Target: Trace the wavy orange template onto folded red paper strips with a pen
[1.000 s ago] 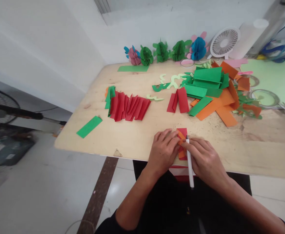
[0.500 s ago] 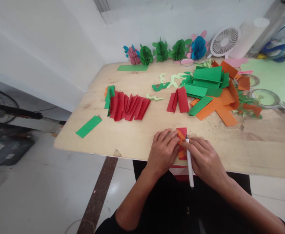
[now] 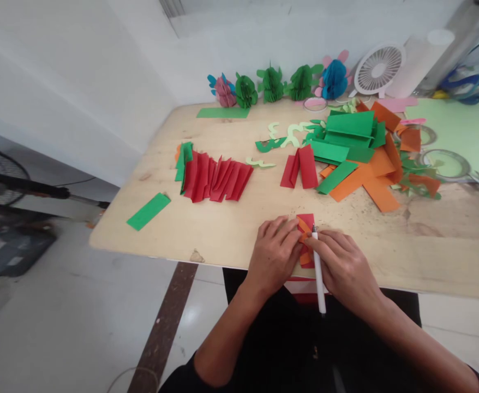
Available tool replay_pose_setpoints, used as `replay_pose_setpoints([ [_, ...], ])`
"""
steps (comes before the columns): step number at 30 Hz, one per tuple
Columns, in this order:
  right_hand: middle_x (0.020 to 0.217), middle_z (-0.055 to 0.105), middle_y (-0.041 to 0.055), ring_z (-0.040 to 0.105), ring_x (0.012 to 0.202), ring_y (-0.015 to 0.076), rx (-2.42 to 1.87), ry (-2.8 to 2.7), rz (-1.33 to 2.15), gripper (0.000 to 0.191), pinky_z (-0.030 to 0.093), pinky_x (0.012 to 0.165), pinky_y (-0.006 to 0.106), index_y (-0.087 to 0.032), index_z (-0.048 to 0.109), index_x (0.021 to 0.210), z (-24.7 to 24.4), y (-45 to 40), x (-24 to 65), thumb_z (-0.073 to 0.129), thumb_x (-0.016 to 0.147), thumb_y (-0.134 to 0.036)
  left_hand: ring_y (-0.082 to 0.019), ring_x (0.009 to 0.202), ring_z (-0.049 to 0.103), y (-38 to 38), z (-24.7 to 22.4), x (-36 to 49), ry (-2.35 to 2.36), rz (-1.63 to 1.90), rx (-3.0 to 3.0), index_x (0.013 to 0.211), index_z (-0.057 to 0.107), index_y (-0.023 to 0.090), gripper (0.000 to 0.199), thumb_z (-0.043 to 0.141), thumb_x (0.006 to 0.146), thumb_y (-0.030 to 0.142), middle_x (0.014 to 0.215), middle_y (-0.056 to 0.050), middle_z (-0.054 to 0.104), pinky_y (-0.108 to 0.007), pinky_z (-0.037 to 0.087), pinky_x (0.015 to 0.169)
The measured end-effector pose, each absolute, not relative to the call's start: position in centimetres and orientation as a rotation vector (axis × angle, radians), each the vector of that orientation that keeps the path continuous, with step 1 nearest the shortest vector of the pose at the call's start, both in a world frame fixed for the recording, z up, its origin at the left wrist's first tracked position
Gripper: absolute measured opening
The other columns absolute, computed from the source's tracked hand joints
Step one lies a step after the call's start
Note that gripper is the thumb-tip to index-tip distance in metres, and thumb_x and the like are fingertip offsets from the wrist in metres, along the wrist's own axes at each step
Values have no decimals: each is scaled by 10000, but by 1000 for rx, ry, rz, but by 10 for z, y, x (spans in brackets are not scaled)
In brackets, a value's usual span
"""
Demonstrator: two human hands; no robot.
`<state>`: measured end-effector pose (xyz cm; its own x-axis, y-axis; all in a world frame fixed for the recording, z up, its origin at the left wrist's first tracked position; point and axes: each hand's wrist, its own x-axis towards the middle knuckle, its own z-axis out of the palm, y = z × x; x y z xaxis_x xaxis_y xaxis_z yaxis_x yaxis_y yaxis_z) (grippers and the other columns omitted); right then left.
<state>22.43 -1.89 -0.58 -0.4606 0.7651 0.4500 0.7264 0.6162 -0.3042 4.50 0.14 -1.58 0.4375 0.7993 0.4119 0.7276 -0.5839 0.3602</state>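
Near the table's front edge lies a red paper strip (image 3: 310,219) with a curved orange paper cut-out (image 3: 304,258) on top of it. From the left, the bent fingers of my left hand (image 3: 275,248) press the cut-out against the strip. My right hand (image 3: 343,262) is closed around a white pen (image 3: 319,281), whose tip points away from me. The fingertips of that hand touch the cut-out's right side. Part of both papers is hidden under my fingers.
Folded red papers (image 3: 219,177) stand to the left, by a green strip (image 3: 148,211). Two red folded pieces (image 3: 300,168) lie ahead, beside piled green papers (image 3: 348,134) and orange papers (image 3: 370,180). Tape rolls (image 3: 446,164), a small fan (image 3: 378,70) and paper figures (image 3: 272,84) are farther back.
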Motion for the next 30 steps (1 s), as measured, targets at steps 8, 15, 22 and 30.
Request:
replay_pose_setpoints([
  [8, 1022, 691, 114, 589, 1032, 256, -1191, -2281, 113, 336, 487, 866, 416, -148, 584, 1198, -6, -19, 225, 429, 906, -92, -282, 1197, 545, 1, -16, 45, 1367, 844, 2550, 1040, 634, 162, 188, 475, 960, 223, 1251, -100, 656, -485, 450, 996],
  [15, 1015, 693, 105, 589, 1032, 252, -1205, -2301, 124, 347, 476, 870, 410, -164, 575, 1205, -6, -19, 224, 419, 907, -78, -278, 1199, 551, 1, -15, 45, 1372, 841, 2550, 1048, 636, 170, 186, 483, 952, 216, 1255, -109, 652, -486, 453, 997],
  [22, 1023, 692, 104, 582, 1033, 257, -1204, -2310, 113, 350, 472, 859, 407, -161, 571, 1209, -6, -19, 224, 428, 903, -68, -280, 1186, 557, 1, -15, 45, 1369, 870, 2554, 1034, 638, 159, 176, 495, 949, 218, 1238, -111, 660, -479, 459, 991],
  [30, 1016, 698, 111, 593, 1028, 254, -1201, -2309, 103, 370, 489, 856, 414, -168, 575, 1235, -5, -18, 223, 415, 912, -89, -272, 1198, 554, 1, -15, 45, 1371, 863, 2540, 1044, 638, 173, 180, 494, 948, 220, 1248, -106, 655, -478, 454, 1004],
])
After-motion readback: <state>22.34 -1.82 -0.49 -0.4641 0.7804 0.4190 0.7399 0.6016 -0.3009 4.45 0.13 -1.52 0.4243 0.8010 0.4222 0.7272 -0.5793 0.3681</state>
